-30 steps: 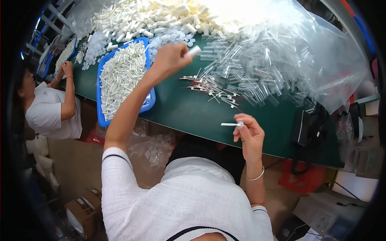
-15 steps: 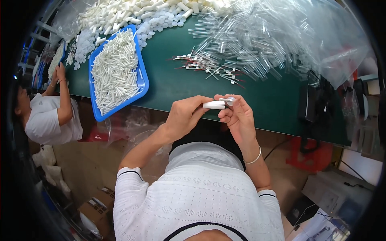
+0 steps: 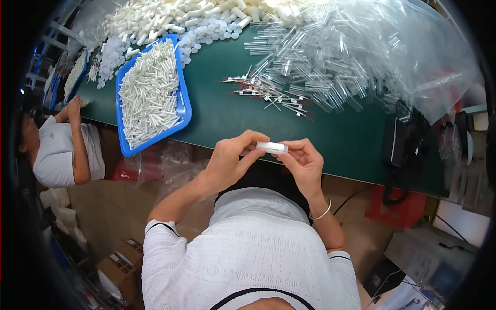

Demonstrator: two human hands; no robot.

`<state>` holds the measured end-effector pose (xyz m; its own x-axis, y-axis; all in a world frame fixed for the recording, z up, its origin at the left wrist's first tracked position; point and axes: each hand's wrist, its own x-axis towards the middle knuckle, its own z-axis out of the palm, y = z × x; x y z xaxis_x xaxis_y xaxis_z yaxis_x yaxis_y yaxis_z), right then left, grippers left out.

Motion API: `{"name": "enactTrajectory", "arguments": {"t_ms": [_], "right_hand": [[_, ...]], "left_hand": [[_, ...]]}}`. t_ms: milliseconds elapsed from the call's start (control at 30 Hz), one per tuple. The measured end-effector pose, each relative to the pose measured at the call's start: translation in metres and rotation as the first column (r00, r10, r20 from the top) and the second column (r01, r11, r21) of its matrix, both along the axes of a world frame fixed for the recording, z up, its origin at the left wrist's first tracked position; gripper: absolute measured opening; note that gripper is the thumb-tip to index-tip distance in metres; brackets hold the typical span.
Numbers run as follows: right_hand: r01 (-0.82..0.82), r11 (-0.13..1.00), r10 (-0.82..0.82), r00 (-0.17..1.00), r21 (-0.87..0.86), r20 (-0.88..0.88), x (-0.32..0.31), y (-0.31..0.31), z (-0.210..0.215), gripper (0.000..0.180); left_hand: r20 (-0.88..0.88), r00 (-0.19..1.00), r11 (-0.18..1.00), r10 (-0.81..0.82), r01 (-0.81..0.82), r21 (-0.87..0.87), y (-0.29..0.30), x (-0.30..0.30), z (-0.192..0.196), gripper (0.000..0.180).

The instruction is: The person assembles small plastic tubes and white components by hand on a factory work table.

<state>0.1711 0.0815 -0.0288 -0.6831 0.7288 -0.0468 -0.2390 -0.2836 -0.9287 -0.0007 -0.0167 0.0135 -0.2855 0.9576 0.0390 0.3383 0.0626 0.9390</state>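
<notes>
Near the table's front edge, my left hand (image 3: 230, 158) pinches one end of a short white plastic tube (image 3: 269, 147) between thumb and fingers. At the tube's other end, the fingers of my right hand (image 3: 306, 163) are closed on a round translucent cap (image 3: 283, 150). The cap sits against the tube's end; how deep it goes in cannot be seen. To the left of my hands lies a blue tray (image 3: 187, 111) heaped with thin white sticks (image 3: 150, 95).
On the green table (image 3: 217, 111) are translucent caps (image 3: 206, 33), cream-white tubes (image 3: 175, 15), thin sticks with red ends (image 3: 274, 95) and clear tubes (image 3: 330, 67) beside a plastic bag (image 3: 434, 67). A black device (image 3: 397, 139) stands at right. A co-worker (image 3: 64, 150) works at far left.
My right hand has brought the cap, earlier apart with a thin white stick by it, against the tube's end. The stick no longer shows. Both hands are slightly lower.
</notes>
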Motion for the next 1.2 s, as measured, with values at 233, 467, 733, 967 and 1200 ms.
{"name": "enactTrajectory", "arguments": {"t_ms": [233,467,733,967,1200], "right_hand": [[-0.105,0.458,-0.237,0.943,0.883,0.235,-0.008,0.021,0.022,0.023],[-0.141,0.638,-0.196,0.921,0.757,0.337,-0.002,0.011,0.016,0.021],[-0.110,0.649,-0.219,0.920,0.753,0.324,0.012,0.010,0.018,0.021],[0.035,0.840,-0.136,0.980,0.541,0.148,0.021,0.027,0.025,0.024],[-0.096,0.741,-0.082,0.969,0.664,0.232,0.028,0.020,0.021,0.028]], "left_hand": [[0.116,0.968,0.967,-0.221,0.233,-0.103,0.050,-0.051,0.013,0.010],[-0.731,0.631,0.952,0.261,-0.040,0.305,0.182,-0.170,-0.040,0.014],[-0.811,0.579,0.996,0.079,-0.073,0.044,0.172,-0.193,-0.026,0.024],[0.192,0.918,0.926,-0.346,0.367,-0.091,0.034,-0.053,0.017,0.025],[0.419,0.861,0.935,-0.289,0.348,-0.070,0.016,-0.010,-0.014,0.029]]}}
